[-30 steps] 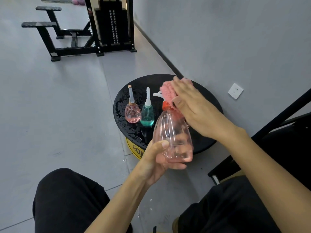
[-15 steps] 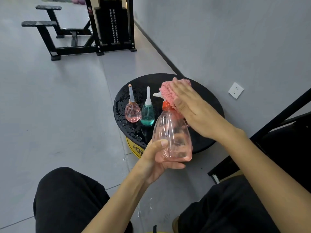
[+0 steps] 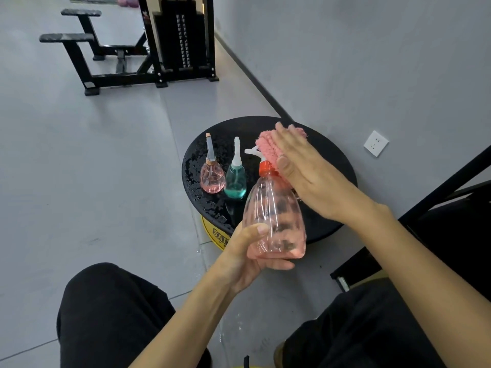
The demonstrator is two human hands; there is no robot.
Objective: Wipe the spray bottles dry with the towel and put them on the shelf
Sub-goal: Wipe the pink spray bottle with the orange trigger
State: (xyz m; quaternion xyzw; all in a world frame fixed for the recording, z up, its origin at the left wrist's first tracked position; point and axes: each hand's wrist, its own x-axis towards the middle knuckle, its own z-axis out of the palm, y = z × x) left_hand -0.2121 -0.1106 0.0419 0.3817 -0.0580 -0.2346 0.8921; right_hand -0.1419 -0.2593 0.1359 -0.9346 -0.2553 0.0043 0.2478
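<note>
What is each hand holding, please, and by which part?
Left hand grips the pink spray bottle by its base; right hand presses the towel against its top.

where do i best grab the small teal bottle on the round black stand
The rounded belly of the small teal plastic bottle, probably from its right: it stands upright, the small pink teardrop bottle crowds its left, and the slim white nozzle looks too thin to hold.

You see: large pink bottle point(image 3: 275, 221), clear, red cap point(image 3: 265, 167); pink towel point(image 3: 267, 147); small pink bottle point(image 3: 211, 179); teal bottle point(image 3: 235, 180); black stool point(image 3: 326, 155), yellow base point(image 3: 212, 232).
</note>
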